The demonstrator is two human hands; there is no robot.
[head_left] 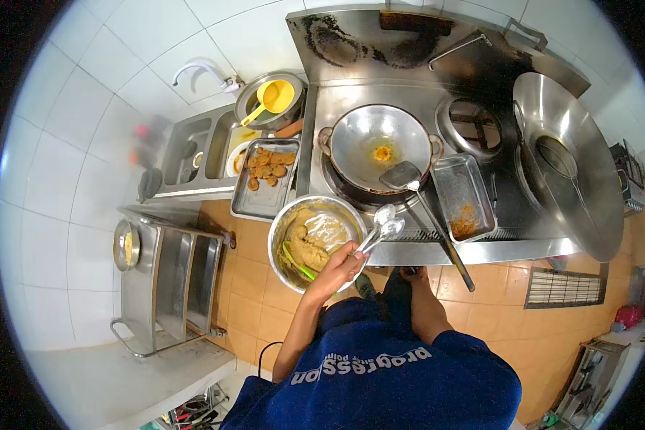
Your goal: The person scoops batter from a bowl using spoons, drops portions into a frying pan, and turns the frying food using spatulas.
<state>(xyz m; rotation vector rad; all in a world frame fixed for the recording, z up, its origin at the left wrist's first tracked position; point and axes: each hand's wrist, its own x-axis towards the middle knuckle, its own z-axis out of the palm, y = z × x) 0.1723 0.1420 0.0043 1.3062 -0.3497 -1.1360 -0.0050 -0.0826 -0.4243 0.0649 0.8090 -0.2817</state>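
Note:
My left hand is closed around the handles of two metal spoons, their bowls pointing toward the stove. It is over the near right side of a steel mixing bowl with thick yellowish batter inside. A green-handled utensil lies in the batter, its end passing by my hand. My right hand is low at the stove's front edge, fingers mostly hidden beneath it. Ahead, a two-handled wok holds a little oil with one orange fried piece. A long-handled turner rests across its rim.
Browned pieces lie on a metal tray at left. A smaller tray with orange crumbs is right of the wok. A large wok with a strainer stands farther right. A sink, yellow dipper and steel cart are left.

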